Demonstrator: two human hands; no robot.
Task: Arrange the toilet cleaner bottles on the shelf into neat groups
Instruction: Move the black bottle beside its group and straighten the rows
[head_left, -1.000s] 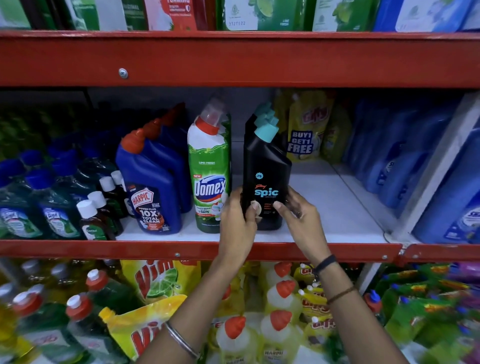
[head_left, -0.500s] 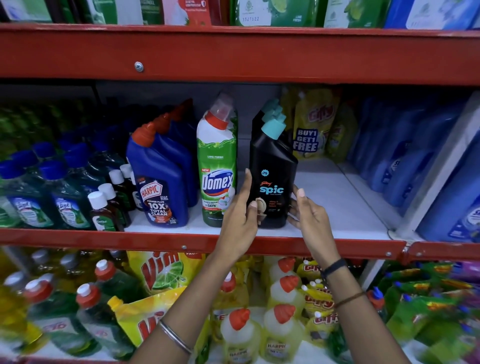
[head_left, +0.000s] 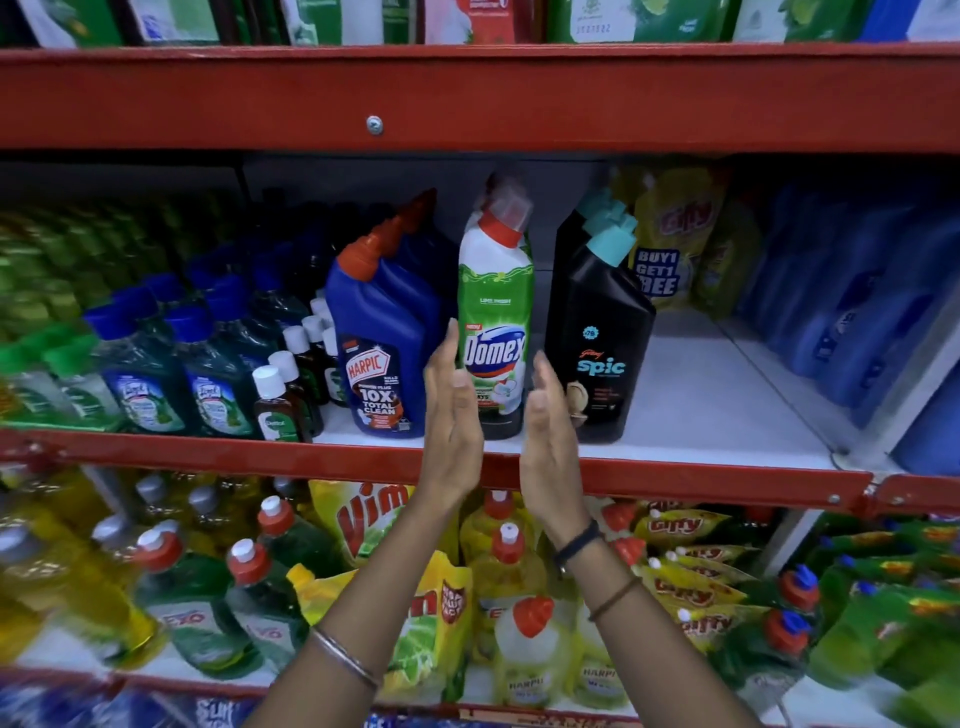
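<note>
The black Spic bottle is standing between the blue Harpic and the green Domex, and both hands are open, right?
Not quite. The head view shows the green Domex between the blue Harpic and the black Spic. The left hand and right hand are open.

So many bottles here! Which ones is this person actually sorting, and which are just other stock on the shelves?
Being sorted:
blue Harpic bottle
green Domex bottle
black Spic bottle

Other stock:
small Dettol bottles
yellow Giffy pouches
Vim pouches
</note>
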